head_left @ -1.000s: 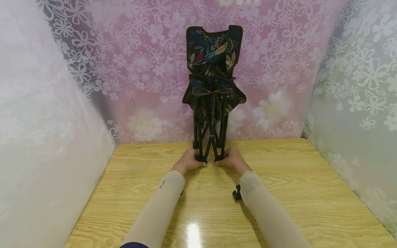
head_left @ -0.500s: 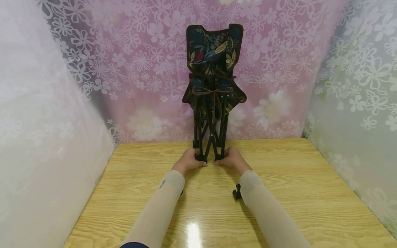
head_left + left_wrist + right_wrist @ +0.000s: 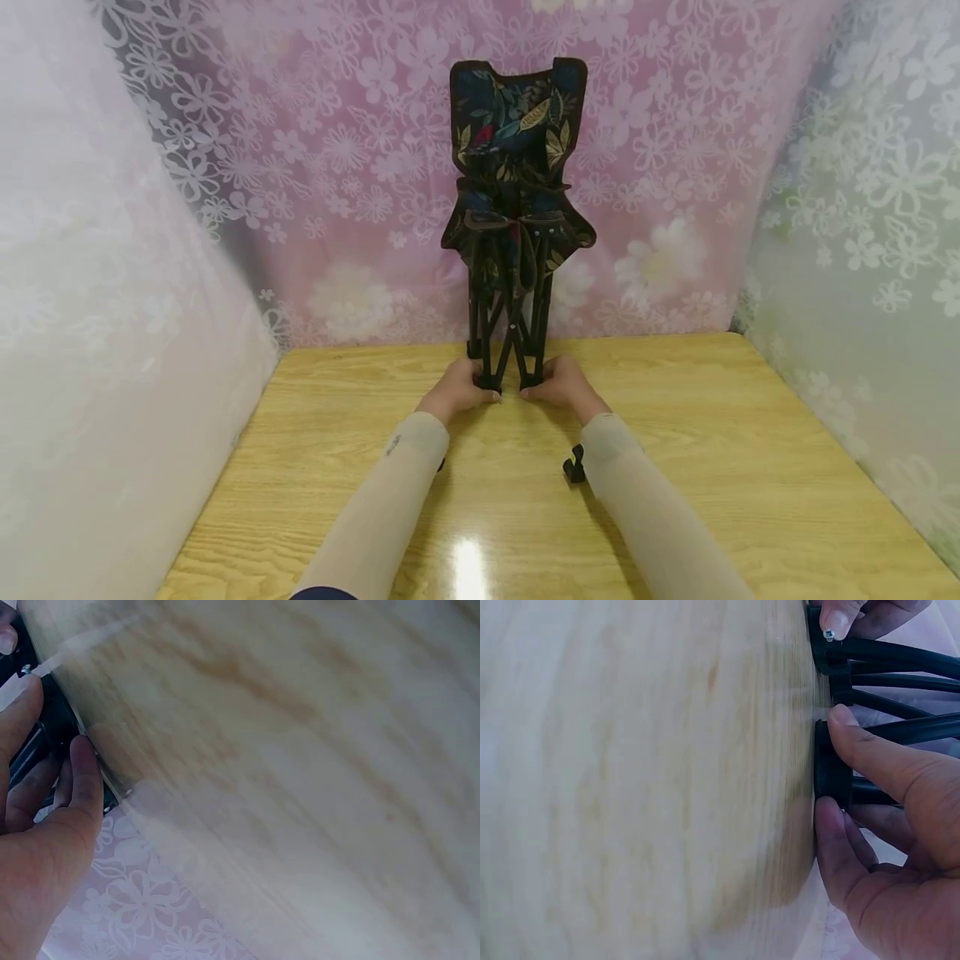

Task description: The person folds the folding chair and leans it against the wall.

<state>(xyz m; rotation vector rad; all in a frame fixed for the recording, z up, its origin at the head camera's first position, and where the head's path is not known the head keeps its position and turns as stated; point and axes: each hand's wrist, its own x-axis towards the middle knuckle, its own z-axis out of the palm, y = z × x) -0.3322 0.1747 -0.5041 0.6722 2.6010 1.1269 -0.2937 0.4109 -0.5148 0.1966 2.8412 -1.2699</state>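
A folding chair (image 3: pixel 517 125) with dark leaf-patterned fabric stands upright, mostly folded, near the table's far edge. Its black legs (image 3: pixel 512 325) cross in an X at the front. My left hand (image 3: pixel 453 390) grips the front left foot, its thumb laid across the front. On the other side my right hand (image 3: pixel 566 387) holds the front right foot the same way. In the right wrist view, thumb and fingers pinch the black plastic foot (image 3: pixel 832 766) close to the tabletop. The left wrist view shows the left fingers around the other foot (image 3: pixel 56 724).
The wooden table (image 3: pixel 480 475) spreads out below both forearms. A pink floral curtain (image 3: pixel 360 167) hangs right behind the chair, and pale sheets flank the table on the left and right. A small black clip (image 3: pixel 573 467) shows beside the right wrist.
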